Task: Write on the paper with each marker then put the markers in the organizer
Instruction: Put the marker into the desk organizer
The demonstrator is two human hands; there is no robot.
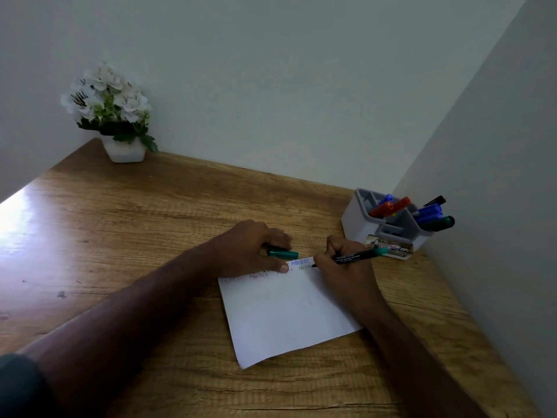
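Observation:
A white sheet of paper [289, 318] lies on the wooden desk, with rows of "ABCDEF" lettering along its far edge. My right hand [343, 267] grips a black-bodied marker with a green end [358, 256], its tip touching the paper at the right end of the lettering. My left hand [256, 251] rests on the paper's far left corner, thumb pressing the sheet, fingers curled over a green marker cap [283, 254]. The grey-and-white organizer [361, 224] stands at the back right and holds red, blue, black and green markers [428, 214].
A white pot of white flowers [111, 116] stands in the far left corner. Walls close the desk [135, 236] at the back and right. A small printed card [391, 247] leans at the organizer's front. Glare brightens the left desk edge.

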